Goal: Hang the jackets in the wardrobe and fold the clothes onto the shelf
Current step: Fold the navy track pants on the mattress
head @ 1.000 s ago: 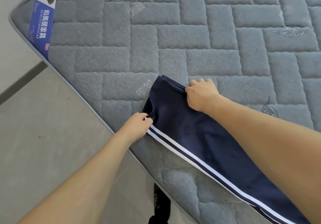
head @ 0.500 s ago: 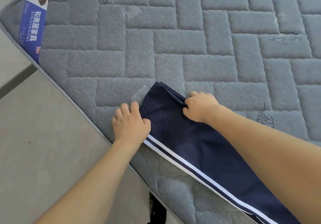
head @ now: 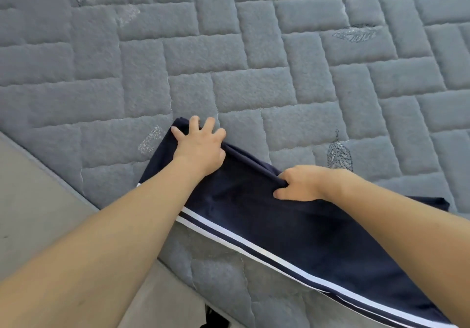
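1. Navy trousers (head: 292,223) with white side stripes were laid on grey quilted mattress (head: 229,55), near its edge.
2. Left hand (head: 199,147) was pressed flat on them, fingers spread.
3. Right hand (head: 300,184) grip was pinched on the far fold.

You look down on a grey quilted mattress (head: 229,48) stitched in a brick pattern, with small embroidered leaf motifs (head: 339,154) scattered across its top. Its edge runs diagonally, and below it at lower left lies a plain grey floor (head: 38,213). A dark object (head: 216,320), too cut off to identify, shows at the bottom edge.
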